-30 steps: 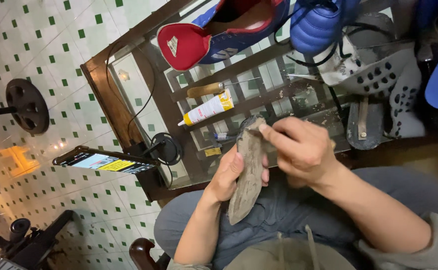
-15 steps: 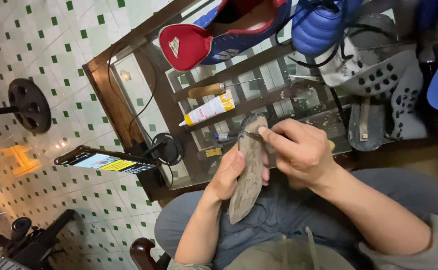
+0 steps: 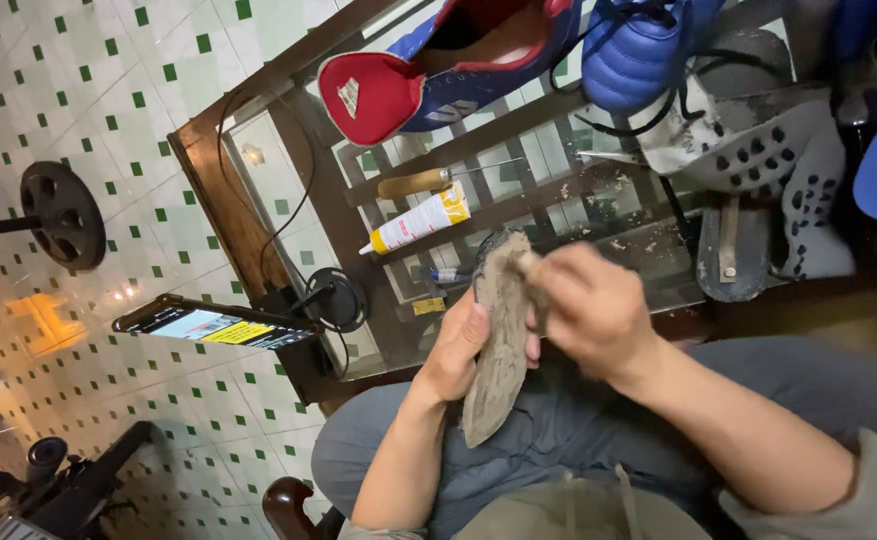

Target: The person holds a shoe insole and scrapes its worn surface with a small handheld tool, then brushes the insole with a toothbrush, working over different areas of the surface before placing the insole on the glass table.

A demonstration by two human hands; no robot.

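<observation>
A worn grey-brown shoe sole (image 3: 499, 345) stands upright over my lap, narrow end down. My left hand (image 3: 460, 342) grips its left edge about halfway up. My right hand (image 3: 590, 308) is closed at the sole's upper right edge, pinching something thin against it; blur hides what it is. Just beyond the hands, on the glass table (image 3: 288, 230), lie a white and yellow glue tube (image 3: 416, 220) and an awl with a wooden handle (image 3: 428, 181).
A red and blue shoe (image 3: 438, 70) and a blue shoe (image 3: 638, 55) lie at the table's far side, with grey perforated shoe parts (image 3: 758, 150) to the right. A phone on a stand (image 3: 213, 325) sits at the table's left. A weight plate (image 3: 63, 213) rests on the tiled floor.
My right hand has shifted a little to the right along the sole's top edge and is now blurred with motion. The left hand keeps its grip on the sole.
</observation>
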